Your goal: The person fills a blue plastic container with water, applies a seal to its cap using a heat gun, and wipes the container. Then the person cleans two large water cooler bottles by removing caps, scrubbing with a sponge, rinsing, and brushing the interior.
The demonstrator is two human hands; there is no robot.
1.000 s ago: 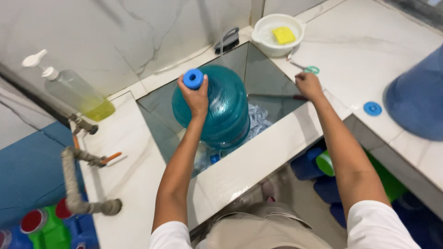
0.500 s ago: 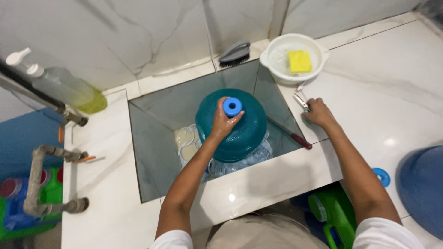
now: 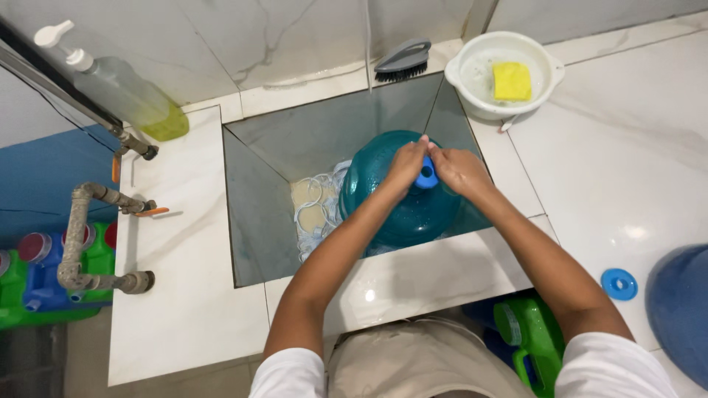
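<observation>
The large teal water bottle (image 3: 402, 203) stands in the sunken sink basin (image 3: 258, 214), tilted a little toward the person, with its neck up and its blue cap (image 3: 426, 175) at the top. Both hands meet at that cap. The left hand (image 3: 408, 161) comes in from the near left and lies over the bottle's shoulder, its fingers (image 3: 422, 141) curled against the cap; the right hand (image 3: 459, 171) closes around the cap from the other side, fingers wrapped on it. Holding from two sides appears to steady the round, heavy bottle, which has nothing else bracing it in the basin.

The basin walls slope inward, so the bottle fills most of the right half; its far right side sits close to the wall, while the left half is open down to a heap of white plastic rings (image 3: 316, 214) on the floor of the basin. The tiled desk (image 3: 184, 280) rims the basin on all sides. On it, at the back, lie a grey scrub brush (image 3: 402, 60) and a white bowl (image 3: 461, 81) holding a yellow sponge (image 3: 511, 80), both clear of the hands. A soap pump bottle (image 3: 125, 96) leans at the far left, a loose blue cap (image 3: 618, 284) lies to the right, well apart.
</observation>
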